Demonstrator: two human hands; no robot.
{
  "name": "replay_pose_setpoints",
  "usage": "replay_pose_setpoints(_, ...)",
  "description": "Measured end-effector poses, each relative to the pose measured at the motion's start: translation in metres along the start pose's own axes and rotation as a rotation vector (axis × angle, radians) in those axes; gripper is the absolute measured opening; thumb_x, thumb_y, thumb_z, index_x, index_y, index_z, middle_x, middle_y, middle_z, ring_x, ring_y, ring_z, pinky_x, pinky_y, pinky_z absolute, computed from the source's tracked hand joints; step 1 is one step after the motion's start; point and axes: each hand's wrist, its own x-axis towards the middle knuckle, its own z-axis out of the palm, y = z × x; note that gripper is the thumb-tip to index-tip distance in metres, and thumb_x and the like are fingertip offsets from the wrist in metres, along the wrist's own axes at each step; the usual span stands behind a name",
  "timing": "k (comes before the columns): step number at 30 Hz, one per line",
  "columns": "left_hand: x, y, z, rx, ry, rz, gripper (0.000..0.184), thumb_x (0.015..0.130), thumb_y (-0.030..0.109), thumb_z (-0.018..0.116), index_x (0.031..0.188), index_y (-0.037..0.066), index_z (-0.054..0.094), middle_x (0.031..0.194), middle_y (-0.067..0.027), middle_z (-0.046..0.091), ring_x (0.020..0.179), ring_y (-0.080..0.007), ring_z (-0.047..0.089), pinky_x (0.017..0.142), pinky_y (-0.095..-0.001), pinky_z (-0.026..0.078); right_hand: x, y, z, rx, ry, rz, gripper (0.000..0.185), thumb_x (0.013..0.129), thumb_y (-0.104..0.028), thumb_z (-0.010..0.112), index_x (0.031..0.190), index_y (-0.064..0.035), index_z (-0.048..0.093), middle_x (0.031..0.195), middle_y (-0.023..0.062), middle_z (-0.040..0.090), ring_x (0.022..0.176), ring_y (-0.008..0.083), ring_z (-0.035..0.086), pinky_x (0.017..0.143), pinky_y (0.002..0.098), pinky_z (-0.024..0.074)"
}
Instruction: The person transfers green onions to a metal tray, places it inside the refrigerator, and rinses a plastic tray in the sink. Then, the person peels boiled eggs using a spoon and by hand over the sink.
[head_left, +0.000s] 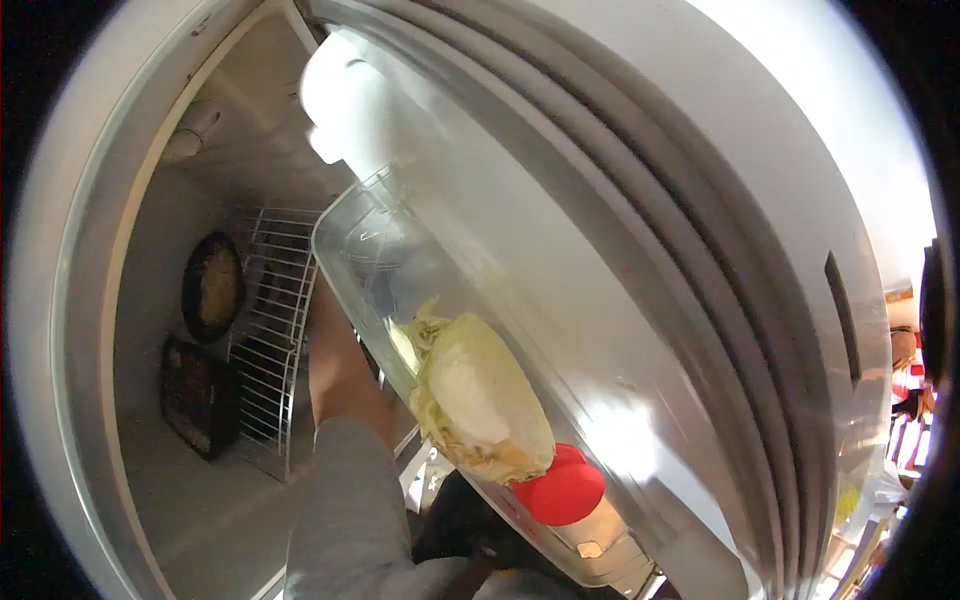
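Observation:
My left arm in a grey sleeve (352,490) reaches up into an open fridge. The bare forearm (338,370) passes between the wire shelf (268,325) and a clear plastic bin (345,225) on the door side. My left hand is hidden behind the bin's edge, so its fingers and anything in them do not show. In the bin lies a cut pale-green cabbage (485,395) with browned leaf edges. A round red object (562,487) sits beside it. My right hand is out of view.
A dark oval dish (213,287) with pale food stands in the fridge beside a dark rectangular pan (200,398). The open fridge door (560,200), with a bright white fitting (350,95), fills the right side. Blurred coloured items appear at the far right.

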Motion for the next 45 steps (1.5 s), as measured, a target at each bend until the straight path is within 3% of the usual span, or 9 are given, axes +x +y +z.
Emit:
replay_pose_setpoints(12, -0.086, -0.005, -0.037, -0.749, 0.209, -0.007, 0.05, 0.084, 0.011, 0.051, 0.132, 0.004, 0.037, 0.092, -0.0086, 0.048, 0.076, -0.015, 0.045, 0.076, -0.0422, 0.05, -0.066, 0.049, -0.081, 0.045, 0.181, 0.094, 0.063, 0.074, -0.007, 0.064, 0.129, 0.0005, 0.034, 0.129, 0.0167, 0.041, 0.116, 0.0251, 0.043, 0.099, 0.0369, 0.0315)
replay_pose_setpoints(23, -0.242, -0.018, -0.085, -1.084, 0.025, -0.032, 0.049, 0.085, -0.002, 0.045, 0.132, 0.005, 0.033, 0.076, -0.0057, 0.048, 0.057, -0.011, 0.045, 0.064, -0.0437, 0.058, -0.087, 0.036, -0.187, 0.074, 0.365, -0.041, 0.069, 0.074, -0.007, 0.064, 0.133, 0.0004, 0.031, 0.134, 0.0172, 0.037, 0.12, 0.026, 0.04, 0.102, 0.0372, 0.0293)
replay_pose_setpoints(28, -0.349, -0.043, -0.142, -1.066, -0.092, -0.085, 0.031, 0.089, -0.001, 0.045, 0.119, 0.007, 0.045, 0.075, -0.0023, 0.045, 0.058, -0.0089, 0.043, 0.069, -0.0475, 0.059, -0.056, -0.047, -0.204, 0.072, 0.282, -0.334, 0.071, 0.074, -0.007, 0.064, 0.135, 0.0003, 0.029, 0.136, 0.0174, 0.036, 0.122, 0.0264, 0.039, 0.104, 0.0373, 0.0283)
replay_pose_setpoints(31, -0.424, -0.066, -0.189, -1.164, -0.112, -0.095, 0.035, 0.088, -0.001, 0.044, 0.122, 0.004, 0.046, 0.076, -0.0012, 0.046, 0.058, -0.0078, 0.043, 0.069, -0.0449, 0.06, -0.054, -0.1, -0.195, 0.091, 0.173, -0.531, 0.072, 0.074, -0.007, 0.064, 0.136, 0.0002, 0.028, 0.137, 0.0176, 0.035, 0.123, 0.0267, 0.038, 0.105, 0.0373, 0.0278)
replay_pose_setpoints(35, -0.532, -0.069, -0.279, -1.116, -0.115, -0.081, 0.042, 0.087, 0.0, 0.041, 0.129, 0.003, 0.042, 0.072, 0.001, 0.046, 0.053, -0.006, 0.042, 0.067, -0.0411, 0.06, -0.095, -0.176, -0.135, 0.214, -0.074, -0.758, 0.074, 0.074, -0.007, 0.064, 0.138, 0.0002, 0.027, 0.139, 0.0178, 0.034, 0.124, 0.027, 0.038, 0.106, 0.0374, 0.027)
replay_pose_setpoints(37, -0.582, -0.059, -0.332, -1.068, -0.116, -0.093, 0.042, 0.086, 0.0, 0.042, 0.128, 0.0, 0.043, 0.08, -0.0025, 0.054, 0.059, -0.0086, 0.052, 0.066, -0.0393, 0.061, -0.141, -0.197, -0.088, 0.292, -0.234, -0.849, 0.075, 0.074, -0.007, 0.064, 0.139, 0.0001, 0.026, 0.139, 0.0179, 0.033, 0.125, 0.0272, 0.037, 0.106, 0.0375, 0.0266)
replay_pose_setpoints(40, -0.648, -0.045, -0.412, -1.0, -0.144, -0.052, 0.043, 0.086, 0.002, 0.043, 0.129, -0.003, 0.043, 0.105, -0.0125, 0.06, 0.083, -0.0175, 0.065, 0.065, -0.0351, 0.061, -0.229, -0.184, -0.035, 0.273, -0.44, -1.044, 0.077, 0.074, -0.007, 0.064, 0.14, 0.0001, 0.025, 0.141, 0.018, 0.032, 0.126, 0.0274, 0.037, 0.107, 0.0375, 0.026)
replay_pose_setpoints(43, -0.695, -0.051, -0.476, -0.952, -0.084, -0.053, 0.046, 0.085, 0.008, 0.048, 0.13, -0.001, 0.044, 0.107, -0.0127, 0.06, 0.082, -0.0173, 0.064, 0.062, -0.0317, 0.06, -0.321, -0.143, 0.0, 0.046, -0.558, -1.435, 0.094, 0.071, -0.006, 0.067, 0.145, -0.0014, 0.009, 0.144, 0.0187, 0.023, 0.133, 0.032, 0.024, 0.112, 0.0405, 0.013)
replay_pose_setpoints(45, -0.719, -0.06, -0.512, -0.948, -0.051, -0.042, 0.047, 0.085, 0.008, 0.048, 0.13, -0.002, 0.044, 0.105, -0.0126, 0.06, 0.079, -0.0167, 0.065, 0.061, -0.0318, 0.06, -0.384, -0.099, 0.005, -0.178, -0.64, -1.637, 0.093, 0.07, -0.008, 0.068, 0.142, 0.002, 0.011, 0.146, 0.0172, 0.016, 0.137, 0.0324, 0.016, 0.112, 0.0445, 0.0141)
